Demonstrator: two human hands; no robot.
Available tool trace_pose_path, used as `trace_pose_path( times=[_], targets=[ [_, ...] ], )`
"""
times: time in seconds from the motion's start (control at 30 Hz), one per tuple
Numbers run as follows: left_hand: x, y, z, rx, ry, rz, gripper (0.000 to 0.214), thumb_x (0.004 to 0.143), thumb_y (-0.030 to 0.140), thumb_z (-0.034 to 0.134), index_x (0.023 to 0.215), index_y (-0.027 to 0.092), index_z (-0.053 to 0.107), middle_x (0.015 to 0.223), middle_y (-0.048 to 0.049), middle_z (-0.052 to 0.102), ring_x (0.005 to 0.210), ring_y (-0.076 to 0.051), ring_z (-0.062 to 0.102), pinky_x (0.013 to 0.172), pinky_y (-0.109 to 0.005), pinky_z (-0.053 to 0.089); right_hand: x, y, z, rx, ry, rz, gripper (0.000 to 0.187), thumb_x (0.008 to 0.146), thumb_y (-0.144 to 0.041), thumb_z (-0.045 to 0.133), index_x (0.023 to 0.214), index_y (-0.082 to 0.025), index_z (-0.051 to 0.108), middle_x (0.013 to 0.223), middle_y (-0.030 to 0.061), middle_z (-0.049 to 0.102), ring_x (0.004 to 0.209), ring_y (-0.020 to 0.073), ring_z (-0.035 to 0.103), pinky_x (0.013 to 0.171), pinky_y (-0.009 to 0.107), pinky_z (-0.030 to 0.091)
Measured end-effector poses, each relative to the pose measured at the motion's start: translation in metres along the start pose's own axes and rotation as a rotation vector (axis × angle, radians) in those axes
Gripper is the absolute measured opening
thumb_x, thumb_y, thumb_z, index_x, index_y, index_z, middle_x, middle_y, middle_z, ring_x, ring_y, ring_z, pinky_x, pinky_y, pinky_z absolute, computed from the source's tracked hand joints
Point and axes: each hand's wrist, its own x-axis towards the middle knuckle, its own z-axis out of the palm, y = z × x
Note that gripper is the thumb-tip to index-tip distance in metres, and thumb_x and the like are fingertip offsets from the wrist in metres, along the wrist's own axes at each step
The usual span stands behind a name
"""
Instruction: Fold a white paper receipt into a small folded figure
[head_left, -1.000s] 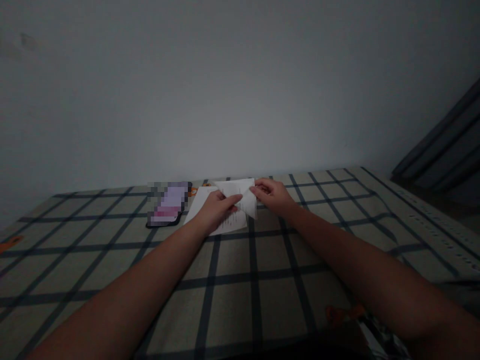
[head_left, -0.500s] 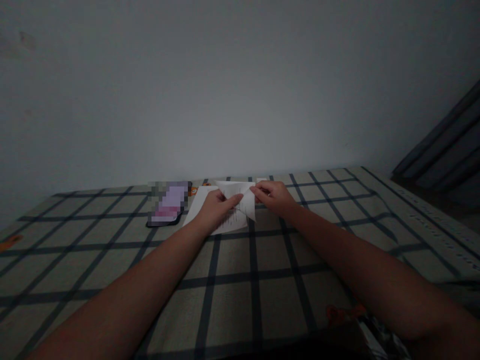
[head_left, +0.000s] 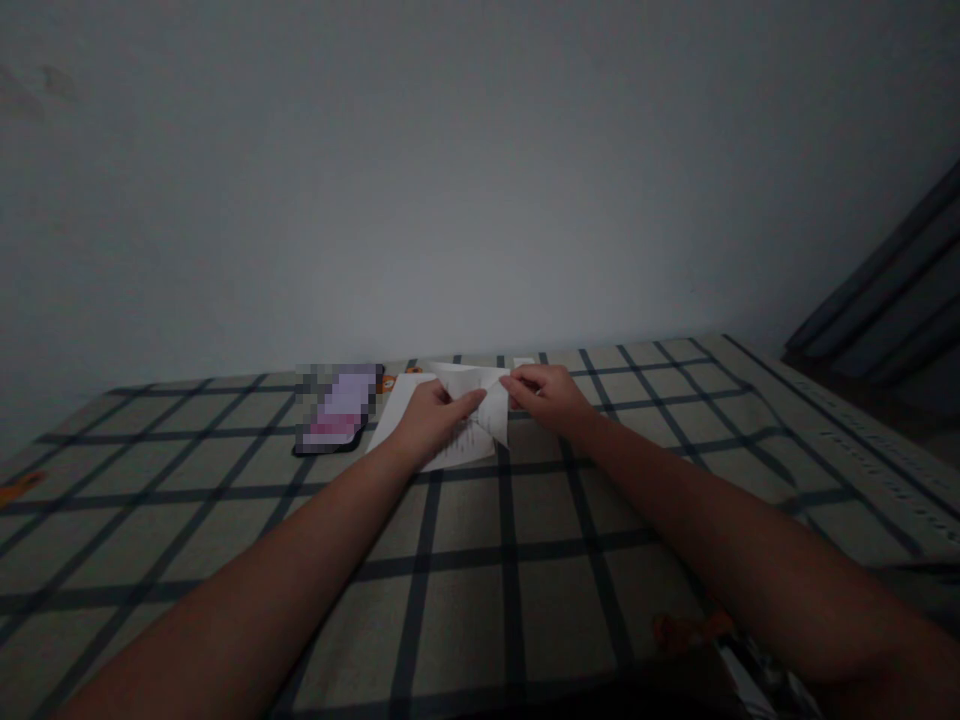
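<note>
A folded piece of white paper point(head_left: 493, 408) with faint print is held up between my two hands in the middle of the view. My left hand point(head_left: 433, 412) pinches its left part, the thumb lying across the front. At the paper's upper right corner, my right hand point(head_left: 550, 394) grips it between thumb and fingertips. Beneath lies another flat white sheet with printed lines point(head_left: 454, 450), partly covered by my left hand and wrist. Whether the two papers are joined, I cannot tell.
A phone point(head_left: 341, 408) with a lit, blurred screen lies left of the papers. Everything rests on a checked cloth point(head_left: 465, 580) that meets a plain wall point(head_left: 480, 200). A small white piece point(head_left: 523, 361) sits behind my right hand. Dark folded fabric point(head_left: 892, 270) hangs at right.
Both hands keep their grip in nearly the same place. The paper's lower right corner has shifted slightly down and to the left.
</note>
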Motion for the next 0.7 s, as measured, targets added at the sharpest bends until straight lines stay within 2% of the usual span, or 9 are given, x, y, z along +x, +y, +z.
trace_pose_path(
  times=[0.2,0.5,0.7],
  targets=[
    [-0.0008,0.0044,0.001,0.002,-0.001,-0.016,0.036,0.065,0.04,0.08,0.085,0.011,0.073,0.087,-0.0111,0.074,0.072,-0.022,0.066,0.07,-0.033,0.049,0.0014,0.0029,0.0022,0.248,0.03,0.147,0.029,0.089,-0.037,0.05,0.072,-0.016,0.06,0.061,-0.0003,0.058,0.057,0.0108,0.053,0.056,0.023,0.039],
    [0.0005,0.0024,0.0008,-0.008,-0.024,-0.03,0.031,0.066,0.038,0.078,0.084,0.013,0.072,0.084,-0.0102,0.073,0.069,-0.021,0.065,0.067,-0.033,0.05,0.001,0.001,0.0021,0.243,0.049,0.149,0.02,0.084,-0.028,0.052,0.07,-0.016,0.059,0.06,-0.0004,0.058,0.056,0.0105,0.053,0.054,0.023,0.038],
    [-0.0011,0.006,0.0016,-0.013,-0.017,-0.06,0.031,0.065,0.037,0.078,0.082,0.012,0.071,0.08,-0.0088,0.073,0.066,-0.02,0.064,0.064,-0.032,0.049,0.0024,0.0075,0.0038,0.317,0.059,0.191,0.026,0.087,-0.035,0.051,0.07,-0.017,0.057,0.057,-0.0021,0.055,0.054,0.0101,0.05,0.054,0.023,0.039]
  ],
)
